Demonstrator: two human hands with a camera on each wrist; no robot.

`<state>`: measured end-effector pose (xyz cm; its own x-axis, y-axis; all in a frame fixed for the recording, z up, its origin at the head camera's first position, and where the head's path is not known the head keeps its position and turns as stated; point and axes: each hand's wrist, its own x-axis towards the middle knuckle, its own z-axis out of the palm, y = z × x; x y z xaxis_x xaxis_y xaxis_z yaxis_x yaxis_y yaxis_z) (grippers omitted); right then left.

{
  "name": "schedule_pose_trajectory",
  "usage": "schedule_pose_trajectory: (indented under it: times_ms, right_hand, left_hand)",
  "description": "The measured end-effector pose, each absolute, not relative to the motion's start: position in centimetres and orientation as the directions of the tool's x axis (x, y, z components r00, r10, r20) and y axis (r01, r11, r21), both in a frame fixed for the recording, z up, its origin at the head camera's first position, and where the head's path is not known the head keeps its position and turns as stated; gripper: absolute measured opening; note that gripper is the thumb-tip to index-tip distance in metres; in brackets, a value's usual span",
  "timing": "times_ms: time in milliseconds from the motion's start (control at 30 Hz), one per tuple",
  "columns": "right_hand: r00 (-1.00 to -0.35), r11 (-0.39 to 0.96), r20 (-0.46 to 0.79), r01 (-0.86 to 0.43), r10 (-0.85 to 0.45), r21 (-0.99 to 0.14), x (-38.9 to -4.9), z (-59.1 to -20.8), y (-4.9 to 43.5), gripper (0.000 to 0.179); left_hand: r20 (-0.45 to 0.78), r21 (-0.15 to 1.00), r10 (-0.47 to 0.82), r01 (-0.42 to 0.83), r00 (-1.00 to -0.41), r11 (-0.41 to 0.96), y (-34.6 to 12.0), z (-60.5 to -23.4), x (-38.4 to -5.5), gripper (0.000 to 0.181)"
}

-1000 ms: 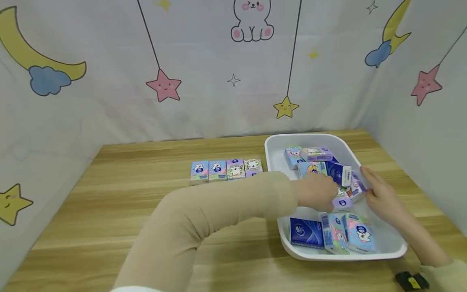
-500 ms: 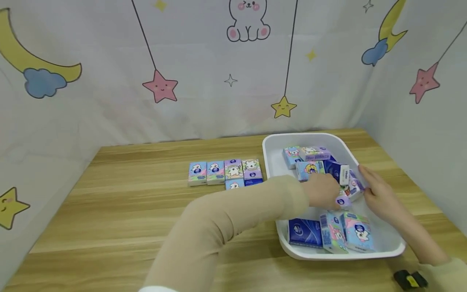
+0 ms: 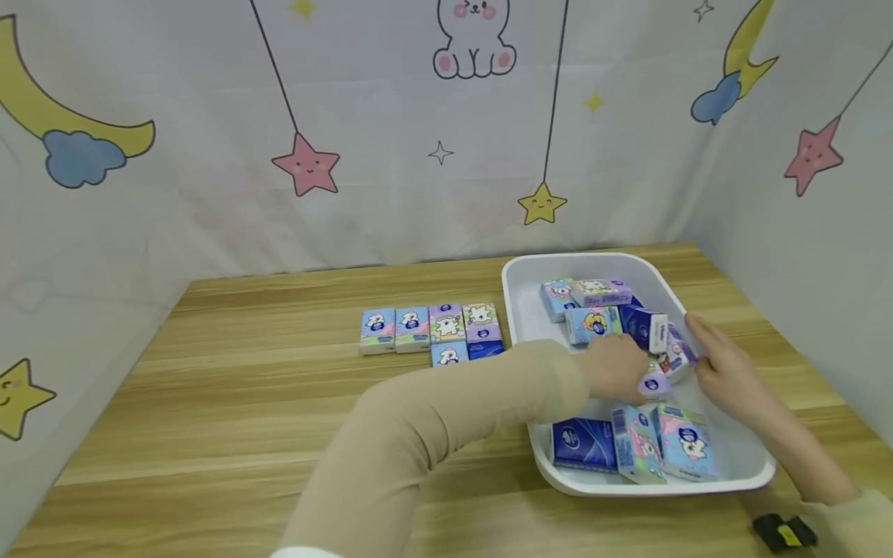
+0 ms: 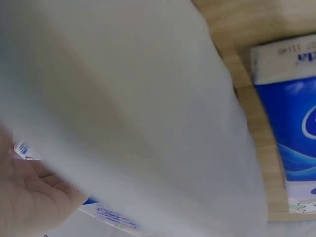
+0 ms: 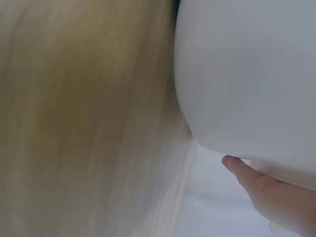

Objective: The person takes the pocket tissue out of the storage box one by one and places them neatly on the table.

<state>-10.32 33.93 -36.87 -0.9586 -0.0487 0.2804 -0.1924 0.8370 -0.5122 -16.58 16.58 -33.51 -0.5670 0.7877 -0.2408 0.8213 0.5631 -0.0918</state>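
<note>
My left hand (image 3: 615, 368) reaches into the white plastic bin (image 3: 512, 310), its curled fingers on a small purple tissue pack (image 3: 654, 384) in the middle. The hand covers much of that pack; in the left wrist view, a white sleeve blocks most of the scene. On the bin's right wall, my right hand (image 3: 729, 376) grips the rim with the thumb inside. Around the left hand lie several packs, among them a dark blue tissue pack (image 3: 584, 444) at the front and a light blue tissue pack (image 3: 685, 443) beside the right hand's forearm.
Left of the bin, several tissue packs stand side by side on the wooden table (image 3: 265, 403), including a lamb-print pack (image 3: 377, 331) and a dark blue pack (image 3: 484, 349) partly behind the left sleeve. A black strap (image 3: 784, 533) lies near the right sleeve. White printed curtains enclose the table.
My left hand has shifted slightly right over the purple pack, and the sleeve has moved right, uncovering more packs on the table. The right hand stays on the rim.
</note>
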Motion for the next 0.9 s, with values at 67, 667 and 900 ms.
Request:
schedule_pose_trajectory:
  times_ms: [67,667,900]
  right_hand:
    - [-0.960,0.835,0.275,-0.189,-0.046,-0.517,-10.3,-36.8,34.0,0.059]
    - [-0.963,0.832,0.266,-0.181,-0.041,-0.525,-10.3,-36.5,33.9,0.060]
    - [-0.968,0.838,0.247,-0.167,-0.040,-0.520,-10.3,-36.5,33.8,0.060]
  left_hand:
    - [-0.238,-0.070,0.784,0.815,-0.574,0.575,16.6,-33.6,-16.6,0.037]
    - [-0.194,0.359,0.735,0.650,-0.650,0.670,12.5,-33.4,-17.4,0.048]
    - [-0.164,0.335,0.710,0.638,-0.685,0.693,10.5,-32.7,-17.8,0.051]
